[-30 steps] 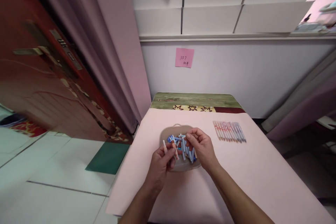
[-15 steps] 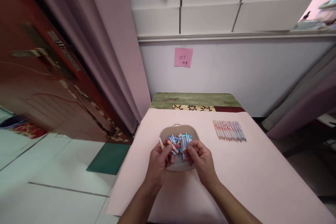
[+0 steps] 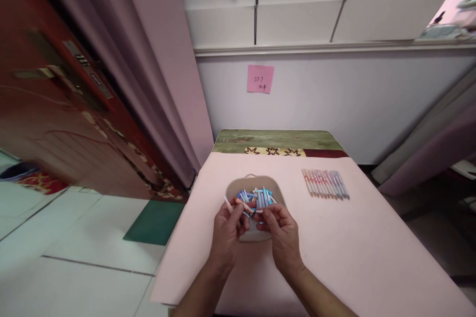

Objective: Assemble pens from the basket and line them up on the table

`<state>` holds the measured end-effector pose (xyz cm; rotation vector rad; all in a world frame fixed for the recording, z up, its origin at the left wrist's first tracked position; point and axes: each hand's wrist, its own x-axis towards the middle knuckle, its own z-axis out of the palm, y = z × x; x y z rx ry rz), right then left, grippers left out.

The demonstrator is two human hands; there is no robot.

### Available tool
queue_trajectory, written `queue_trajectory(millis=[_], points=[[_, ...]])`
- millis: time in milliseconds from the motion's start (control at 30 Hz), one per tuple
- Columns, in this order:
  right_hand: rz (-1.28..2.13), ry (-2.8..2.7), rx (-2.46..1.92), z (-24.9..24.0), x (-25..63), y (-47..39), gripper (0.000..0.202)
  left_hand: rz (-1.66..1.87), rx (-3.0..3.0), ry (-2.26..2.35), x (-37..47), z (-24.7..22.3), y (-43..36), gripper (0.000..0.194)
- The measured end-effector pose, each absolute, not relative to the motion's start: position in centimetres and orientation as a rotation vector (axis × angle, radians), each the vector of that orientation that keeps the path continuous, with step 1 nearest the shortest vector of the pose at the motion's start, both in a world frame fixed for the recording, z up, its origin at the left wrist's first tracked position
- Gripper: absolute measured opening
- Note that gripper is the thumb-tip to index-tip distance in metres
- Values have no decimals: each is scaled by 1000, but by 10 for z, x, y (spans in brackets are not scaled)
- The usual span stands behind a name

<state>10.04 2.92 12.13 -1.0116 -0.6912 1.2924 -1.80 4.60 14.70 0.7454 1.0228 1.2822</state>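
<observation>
Desk: pink-topped desk (image 3: pixel 357 242), with a strip of green pattern showing along its far edge.
Bin: beige bin (image 3: pixel 279 189), sitting closer to the desk's left edge than its right, pile of blue sticks (image 3: pixel 262 199) inside.
Pen row: clear-looking pens (image 3: pixel 325 184) lined up side by side, well right of the bin, toward the desk's far right corner.
Left hand: (image 3: pixel 224 232) pinched on a couple of sticks, over the bin's near left side.
Right hand: (image 3: pixel 285 230) thumb and fingers close together over the bin's near right side; honestly can't tell if anything's between them.
Orange stick: (image 3: pixel 244 204) in the left hand, slanting from far left to near right, so its near end aims at the right fingertips, just beside them.
Pale stick: (image 3: pixel 227 203) also left hand, poking toward the desk's far left corner.
</observation>
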Motion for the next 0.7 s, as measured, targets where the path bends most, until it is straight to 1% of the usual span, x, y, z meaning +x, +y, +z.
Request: queue_trajectory(millis=[267,433,600,700], points=[[1298,-706,-996,120,96,29,28,1246,774,1032,-14,147,44,24],[1207,-764,-1021,123,105,30,26,1194,872,1067,-23,139,40,22],[1057,-1051,-1071,128,120,30,18,1018,1243,1149,-35,131,35,19],[850,-1345,-1128,134,125,30,11,1003,1334,1168,-35,131,33,16]])
